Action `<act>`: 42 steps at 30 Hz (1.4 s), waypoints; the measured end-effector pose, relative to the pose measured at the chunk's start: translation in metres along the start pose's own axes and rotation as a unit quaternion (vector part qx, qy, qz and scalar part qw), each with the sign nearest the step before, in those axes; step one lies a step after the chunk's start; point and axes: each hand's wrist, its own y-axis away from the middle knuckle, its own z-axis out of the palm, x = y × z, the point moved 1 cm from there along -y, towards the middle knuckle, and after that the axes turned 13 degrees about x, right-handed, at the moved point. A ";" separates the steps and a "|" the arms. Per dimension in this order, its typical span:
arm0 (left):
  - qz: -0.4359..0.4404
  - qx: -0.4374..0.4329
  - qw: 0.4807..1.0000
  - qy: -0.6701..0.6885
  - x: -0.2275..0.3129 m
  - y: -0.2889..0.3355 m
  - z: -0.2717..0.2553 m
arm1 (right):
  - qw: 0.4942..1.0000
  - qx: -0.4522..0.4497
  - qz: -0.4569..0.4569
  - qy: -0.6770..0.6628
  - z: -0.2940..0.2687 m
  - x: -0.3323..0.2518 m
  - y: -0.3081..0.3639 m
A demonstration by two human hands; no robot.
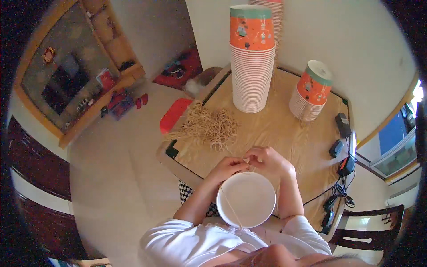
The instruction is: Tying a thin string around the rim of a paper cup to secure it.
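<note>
A round white paper bucket (pixel 253 200) sits close to my body with its open mouth turned up. A thin tan piece of twine (pixel 230 202) runs over its mouth from the far rim to the near rim. My left hand (pixel 230 169) is closed in a pinch at the far rim, with the twine's end between its fingertips. Close against it, my right hand (pixel 268 160) is also pinched on the twine. The fingertips partly hide the strand. Just beyond my hands lies a tangled heap of tan twine (pixel 209 127) on the wooden table (pixel 284 138).
Behind the heap stands a tall stack of orange and green paper buckets (pixel 252 66), with a shorter stack (pixel 311 91) to its right. A red plastic piece (pixel 175 115) is at the left table edge. Black adapters and cables (pixel 340 189) line the right edge.
</note>
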 end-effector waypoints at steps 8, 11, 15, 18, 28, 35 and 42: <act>0.021 0.003 1.000 0.007 -0.014 -0.003 -0.003 | 0.997 0.054 0.039 0.026 -0.008 -0.024 -0.003; 0.032 -0.008 0.999 0.020 -0.007 -0.002 0.000 | 0.997 0.053 0.005 -0.063 -0.004 -0.022 -0.003; 0.001 0.013 1.000 -0.009 -0.003 0.003 0.000 | 1.000 0.017 -0.017 -0.006 -0.005 -0.015 -0.002; 0.024 0.031 0.999 0.023 -0.002 0.006 0.006 | 1.000 0.019 -0.016 -0.014 -0.009 -0.019 -0.003; 0.052 0.027 0.998 0.020 -0.005 0.005 0.004 | 0.995 -0.002 -0.015 0.096 0.002 -0.005 0.000; 0.046 0.040 0.998 0.031 -0.012 0.008 0.005 | 0.998 -0.031 0.023 0.044 0.000 -0.015 0.003; 0.045 0.014 0.998 0.044 0.004 0.018 -0.010 | 0.998 -0.038 0.040 0.044 -0.001 -0.014 0.005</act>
